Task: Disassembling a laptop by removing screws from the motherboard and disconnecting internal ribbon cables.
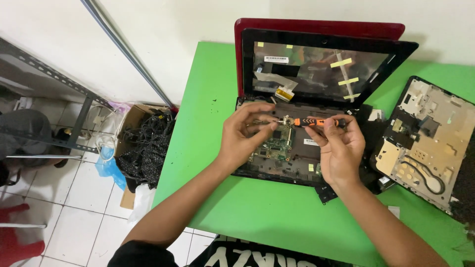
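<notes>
Right hand grips an orange-and-black screwdriver; left hand pinches its metal tip above the opened red laptop.

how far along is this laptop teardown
Done: the removed top cover lies to the right on the green table, and the laptop base shows its bare circuit board. In hand: the right hand holds an orange screwdriver, left hand pinching at its tip. Left: board and screen frame remain attached.
</notes>
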